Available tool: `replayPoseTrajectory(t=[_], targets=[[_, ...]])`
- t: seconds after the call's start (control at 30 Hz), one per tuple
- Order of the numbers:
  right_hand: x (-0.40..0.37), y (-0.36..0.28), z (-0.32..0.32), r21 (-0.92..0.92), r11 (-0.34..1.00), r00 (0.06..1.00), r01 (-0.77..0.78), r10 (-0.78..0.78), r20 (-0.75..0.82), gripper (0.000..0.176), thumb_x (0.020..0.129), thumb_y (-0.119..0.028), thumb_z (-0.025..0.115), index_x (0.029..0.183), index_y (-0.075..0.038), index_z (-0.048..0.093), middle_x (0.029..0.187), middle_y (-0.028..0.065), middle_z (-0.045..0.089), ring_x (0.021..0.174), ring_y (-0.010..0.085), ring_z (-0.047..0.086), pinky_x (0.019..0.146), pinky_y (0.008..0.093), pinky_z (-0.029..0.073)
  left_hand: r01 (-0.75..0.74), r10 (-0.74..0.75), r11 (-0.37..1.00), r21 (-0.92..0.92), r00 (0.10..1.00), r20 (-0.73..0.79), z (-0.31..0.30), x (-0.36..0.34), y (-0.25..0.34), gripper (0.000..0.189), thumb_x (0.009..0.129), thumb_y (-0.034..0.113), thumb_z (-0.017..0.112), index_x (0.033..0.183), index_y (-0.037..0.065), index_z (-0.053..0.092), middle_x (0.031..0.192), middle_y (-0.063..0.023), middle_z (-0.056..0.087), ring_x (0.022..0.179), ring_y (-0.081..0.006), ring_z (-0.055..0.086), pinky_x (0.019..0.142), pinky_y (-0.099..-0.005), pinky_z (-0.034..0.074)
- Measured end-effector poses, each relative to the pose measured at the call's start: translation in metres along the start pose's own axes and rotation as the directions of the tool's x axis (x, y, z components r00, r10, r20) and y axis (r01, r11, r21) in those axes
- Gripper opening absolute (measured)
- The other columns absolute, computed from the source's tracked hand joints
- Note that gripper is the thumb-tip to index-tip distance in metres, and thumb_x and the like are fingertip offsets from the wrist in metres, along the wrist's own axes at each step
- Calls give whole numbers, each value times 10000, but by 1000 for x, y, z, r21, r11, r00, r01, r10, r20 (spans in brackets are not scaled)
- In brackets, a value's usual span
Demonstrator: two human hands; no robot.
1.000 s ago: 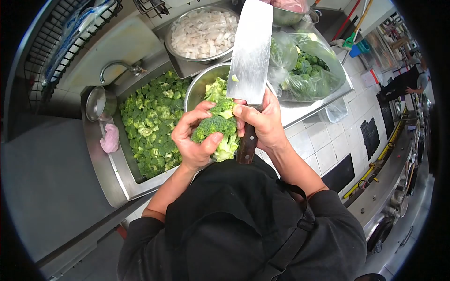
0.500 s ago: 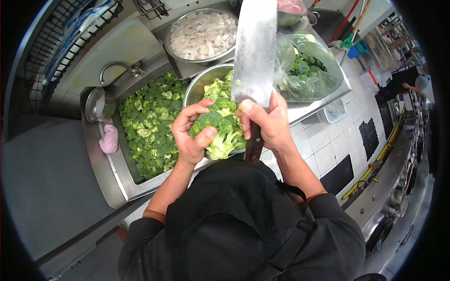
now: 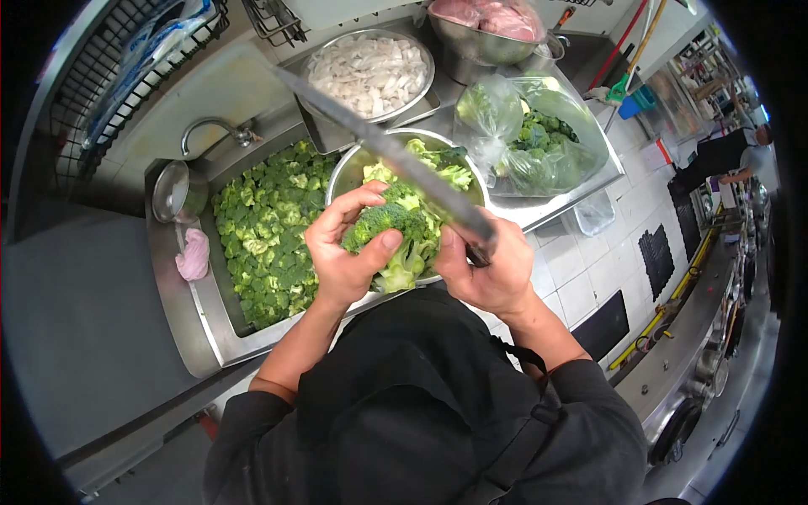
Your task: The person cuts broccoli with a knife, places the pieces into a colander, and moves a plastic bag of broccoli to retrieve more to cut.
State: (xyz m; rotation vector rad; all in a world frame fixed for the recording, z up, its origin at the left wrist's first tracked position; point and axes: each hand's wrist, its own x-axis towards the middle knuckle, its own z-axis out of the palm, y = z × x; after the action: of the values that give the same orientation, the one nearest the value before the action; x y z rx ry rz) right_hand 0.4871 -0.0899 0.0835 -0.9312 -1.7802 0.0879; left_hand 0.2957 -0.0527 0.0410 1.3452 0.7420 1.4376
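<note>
My left hand [image 3: 343, 248] is closed around a head of broccoli [image 3: 397, 240], its cut stalks turned toward me. In my right hand [image 3: 495, 265] is a cleaver [image 3: 387, 150], seen nearly edge-on, its blade slanting up and to the left over the broccoli. The right thumb is right at the broccoli's side. Under both hands sits a steel bowl [image 3: 338, 178] with pale green broccoli pieces [image 3: 438, 164] in it. To the left, a steel sink [image 3: 225, 305] is filled with broccoli florets [image 3: 273, 231].
Behind stand a bowl of pale sliced pieces [image 3: 369, 76] and a bowl of pink meat [image 3: 488, 21]. A clear plastic bag of broccoli [image 3: 547, 139] lies at the right. Left of the sink are a small steel pot [image 3: 179, 192] and a pink cloth [image 3: 194, 255]. A person [image 3: 741, 156] is far right.
The cleaver has turned from flat-side-on and upright to edge-on, tilting left over the bowl. My right hand has rotated and lowered slightly. The left hand keeps the broccoli in about the same place.
</note>
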Motion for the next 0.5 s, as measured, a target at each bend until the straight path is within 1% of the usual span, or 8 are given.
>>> replayPoseTrajectory(t=[0.07, 0.13, 0.17, 0.2, 0.27, 0.33, 0.37, 0.5], targets=[[-3, 6, 4, 53, 997, 997, -50, 47, 57, 395, 665, 25, 730, 1043, 18, 615, 751, 102, 613, 597, 274, 618, 538, 379, 494, -32, 32, 999, 0, 997, 72, -2, 1, -1, 418, 791, 104, 824, 1139, -37, 641, 1237, -162, 656, 1179, -202, 608, 1060, -348, 434], [-5, 12, 8, 13, 999, 994, -35, 33, 101, 377, 667, 32, 726, 1027, 11, 617, 733, 101, 601, 605, 274, 622, 541, 376, 498, 0, -1, 1000, 17, 997, 77, -1, -1, 3, 419, 789, 102, 826, 1138, -38, 643, 1236, -158, 657, 1168, -198, 613, 1050, -343, 443], [-5, 12, 8, -20, 999, 994, -41, 43, 101, 372, 667, 32, 725, 1022, 6, 617, 733, 102, 602, 609, 276, 624, 542, 375, 500, 31, -34, 999, 36, 996, 84, -1, -1, 5, 420, 787, 100, 828, 1137, -39, 644, 1234, -154, 658, 1158, -193, 619, 1040, -339, 452], [-5, 13, 9, -50, 998, 994, -44, 49, 101, 367, 667, 32, 724, 1017, 2, 618, 733, 102, 604, 614, 277, 626, 544, 373, 502, 23, -26, 999, 36, 997, 77, 0, 0, 5, 420, 787, 100, 828, 1137, -39, 644, 1234, -154, 658, 1158, -193, 619, 1040, -339, 452], [-7, 12, 9, -2, 998, 995, -60, 60, 82, 350, 664, 31, 726, 996, -1, 623, 737, 97, 607, 619, 277, 631, 547, 365, 506, -16, 15, 1000, 13, 996, 83, 0, -1, 4, 420, 791, 107, 826, 1141, -41, 645, 1229, -148, 662, 1140, -187, 624, 1033, -334, 458], [-6, 8, 7, -81, 994, 993, -73, 80, 84, 312, 678, 33, 722, 971, -7, 625, 739, 94, 611, 626, 276, 637, 547, 366, 508, -33, 31, 999, 25, 997, 71, -2, 0, 2, 416, 792, 104, 823, 1139, -41, 646, 1227, -149, 663, 1141, -189, 625, 1035, -336, 457], [-7, 10, 9, -81, 994, 993, -71, 78, 85, 312, 678, 33, 722, 971, -7, 625, 739, 94, 611, 626, 276, 637, 547, 366, 508, -49, 46, 998, 37, 997, 64, -4, 0, 2, 412, 793, 102, 820, 1138, -41, 646, 1225, -149, 663, 1141, -191, 626, 1037, -338, 456], [-7, 12, 12, -27, 977, 977, -210, 211, 18, 220, 750, 45, 700, 952, 2, 621, 718, 103, 604, 578, 262, 628, 520, 350, 496, -50, 47, 997, 57, 998, 50, -6, 1, 5, 413, 792, 107, 819, 1136, -40, 645, 1225, -151, 664, 1143, -191, 625, 1040, -339, 453]])
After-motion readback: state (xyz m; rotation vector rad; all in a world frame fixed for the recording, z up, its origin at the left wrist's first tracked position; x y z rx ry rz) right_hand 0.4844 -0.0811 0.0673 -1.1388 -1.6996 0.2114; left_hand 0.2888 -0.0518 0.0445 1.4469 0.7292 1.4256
